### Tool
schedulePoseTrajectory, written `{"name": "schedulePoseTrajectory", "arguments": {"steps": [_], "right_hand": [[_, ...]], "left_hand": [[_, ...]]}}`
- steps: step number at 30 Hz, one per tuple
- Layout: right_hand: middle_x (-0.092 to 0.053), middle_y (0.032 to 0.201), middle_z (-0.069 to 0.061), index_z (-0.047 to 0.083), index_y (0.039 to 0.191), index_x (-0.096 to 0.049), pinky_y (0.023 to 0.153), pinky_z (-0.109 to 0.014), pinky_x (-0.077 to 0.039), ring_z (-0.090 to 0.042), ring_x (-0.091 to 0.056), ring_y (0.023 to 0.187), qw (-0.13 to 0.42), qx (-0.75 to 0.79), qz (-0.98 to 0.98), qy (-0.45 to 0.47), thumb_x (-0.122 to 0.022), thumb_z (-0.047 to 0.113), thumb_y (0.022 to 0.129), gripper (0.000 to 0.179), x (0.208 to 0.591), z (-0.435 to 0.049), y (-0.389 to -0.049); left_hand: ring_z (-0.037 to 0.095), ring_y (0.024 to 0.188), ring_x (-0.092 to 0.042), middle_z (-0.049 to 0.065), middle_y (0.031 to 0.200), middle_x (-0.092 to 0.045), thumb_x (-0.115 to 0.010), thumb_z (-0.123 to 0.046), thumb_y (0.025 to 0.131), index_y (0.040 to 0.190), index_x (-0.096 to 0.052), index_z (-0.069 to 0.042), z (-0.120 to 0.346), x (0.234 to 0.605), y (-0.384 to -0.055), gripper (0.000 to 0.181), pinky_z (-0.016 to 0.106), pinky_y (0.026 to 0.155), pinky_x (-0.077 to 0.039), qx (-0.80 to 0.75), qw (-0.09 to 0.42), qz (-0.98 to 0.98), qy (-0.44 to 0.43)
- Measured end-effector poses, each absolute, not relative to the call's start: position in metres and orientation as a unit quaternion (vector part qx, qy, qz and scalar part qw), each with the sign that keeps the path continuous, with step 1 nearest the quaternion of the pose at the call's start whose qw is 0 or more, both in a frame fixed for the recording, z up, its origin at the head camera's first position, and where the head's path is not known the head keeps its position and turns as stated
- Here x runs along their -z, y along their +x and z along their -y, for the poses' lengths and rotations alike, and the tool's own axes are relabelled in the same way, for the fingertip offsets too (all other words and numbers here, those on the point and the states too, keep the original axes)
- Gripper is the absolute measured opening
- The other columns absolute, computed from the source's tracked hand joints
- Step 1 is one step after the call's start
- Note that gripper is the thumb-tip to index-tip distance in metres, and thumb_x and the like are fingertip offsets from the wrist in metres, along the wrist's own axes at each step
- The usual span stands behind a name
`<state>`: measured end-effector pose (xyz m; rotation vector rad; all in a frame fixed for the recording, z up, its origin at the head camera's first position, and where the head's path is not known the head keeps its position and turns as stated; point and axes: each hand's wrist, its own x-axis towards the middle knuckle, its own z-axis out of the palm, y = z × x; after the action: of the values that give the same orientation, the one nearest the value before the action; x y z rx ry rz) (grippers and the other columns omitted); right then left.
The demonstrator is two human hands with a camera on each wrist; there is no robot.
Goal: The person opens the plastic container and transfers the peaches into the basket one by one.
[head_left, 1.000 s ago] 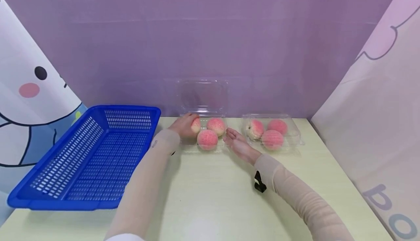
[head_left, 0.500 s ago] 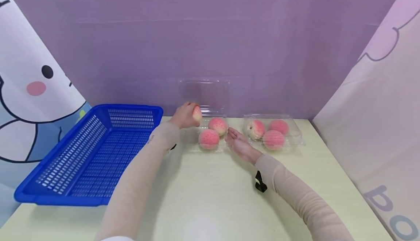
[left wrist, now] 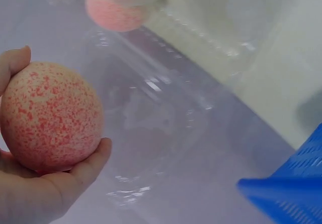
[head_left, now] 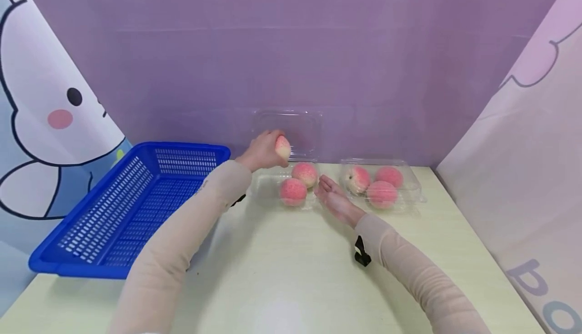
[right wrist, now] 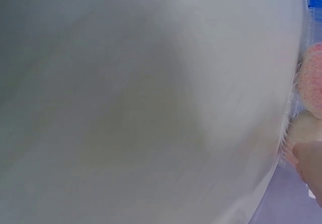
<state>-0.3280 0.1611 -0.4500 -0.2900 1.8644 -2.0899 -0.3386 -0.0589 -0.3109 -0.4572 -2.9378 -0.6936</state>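
My left hand [head_left: 262, 151] grips a pink-and-cream peach [left wrist: 53, 116], fingers and thumb curled round it, raised above a clear plastic clamshell box [head_left: 265, 185]. Two more peaches, one pink [head_left: 293, 192] and one paler at its lower side [head_left: 304, 174], sit in the right part of that box. Its transparent lid [head_left: 300, 122] stands up at the back. My right hand [head_left: 337, 202] lies with straight fingers, palm turned up and inward, fingertips right at the box's right side; it holds nothing. In the right wrist view only part of this hand [right wrist: 311, 168] shows at the edge.
A second clear box [head_left: 411, 185] with three peaches [head_left: 382, 194] stands to the right, its lid down. At the left is a large blue perforated basket [head_left: 200, 147]. A purple backdrop [head_left: 291, 46] rises behind the pale table [head_left: 291, 263].
My left hand has lifted the peach out of the left side of the open box, up and slightly to the right. The right hand has stayed beside the box.
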Motion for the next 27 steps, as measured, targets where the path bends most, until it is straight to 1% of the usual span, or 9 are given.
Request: {"name": "schedulePoseTrajectory", "arguments": {"steps": [6, 14, 17, 21, 27], "right_hand": [[0.008, 0.153, -0.015, 0.002, 0.145, 0.008, 0.115, -0.040, -0.009, -0.027, 0.005, 0.141, 0.162, 0.736, -0.650, -0.099, -0.038, 0.003, 0.096, 0.068, 0.448, -0.163, -0.329], [0.006, 0.154, -0.014, 0.002, 0.146, 0.006, 0.115, -0.040, -0.009, -0.027, 0.004, 0.142, 0.154, 0.738, -0.650, -0.099, -0.037, 0.001, 0.096, 0.066, 0.450, -0.165, -0.331], [0.005, 0.154, -0.013, 0.002, 0.146, 0.005, 0.115, -0.039, -0.009, -0.026, 0.003, 0.142, 0.151, 0.739, -0.649, -0.100, -0.038, 0.001, 0.095, 0.066, 0.451, -0.164, -0.331], [0.003, 0.154, -0.013, 0.002, 0.146, 0.003, 0.115, -0.039, -0.010, -0.025, 0.002, 0.142, 0.151, 0.737, -0.651, -0.101, -0.041, 0.001, 0.095, 0.068, 0.453, -0.163, -0.331], [0.002, 0.154, -0.014, 0.002, 0.146, 0.002, 0.115, -0.039, -0.010, -0.026, 0.001, 0.142, 0.150, 0.731, -0.658, -0.102, -0.044, 0.001, 0.094, 0.070, 0.454, -0.163, -0.330]], "left_hand": [[0.024, 0.105, -0.048, 0.005, 0.119, -0.050, -0.079, -0.028, 0.064, 0.130, -0.042, -0.016, 0.050, 0.295, -0.322, 0.077, 0.048, 0.091, -0.042, 0.234, 0.038, 0.960, -0.149], [0.024, 0.105, -0.049, 0.004, 0.121, -0.048, -0.077, -0.028, 0.065, 0.130, -0.043, -0.019, 0.054, 0.288, -0.298, 0.074, 0.048, 0.088, -0.046, 0.224, 0.049, 0.956, -0.185], [0.024, 0.109, -0.049, 0.004, 0.126, -0.046, -0.077, -0.028, 0.066, 0.131, -0.043, -0.020, 0.063, 0.289, -0.287, 0.075, 0.049, 0.090, -0.045, 0.223, 0.054, 0.954, -0.191], [0.026, 0.113, -0.049, 0.006, 0.132, -0.044, -0.077, -0.028, 0.066, 0.133, -0.042, -0.020, 0.082, 0.290, -0.272, 0.076, 0.051, 0.089, -0.045, 0.230, 0.063, 0.951, -0.198], [0.026, 0.107, -0.052, 0.008, 0.130, -0.045, -0.078, -0.027, 0.067, 0.134, -0.041, -0.018, 0.118, 0.291, -0.261, 0.078, 0.047, 0.081, -0.050, 0.236, 0.083, 0.950, -0.184]]}}
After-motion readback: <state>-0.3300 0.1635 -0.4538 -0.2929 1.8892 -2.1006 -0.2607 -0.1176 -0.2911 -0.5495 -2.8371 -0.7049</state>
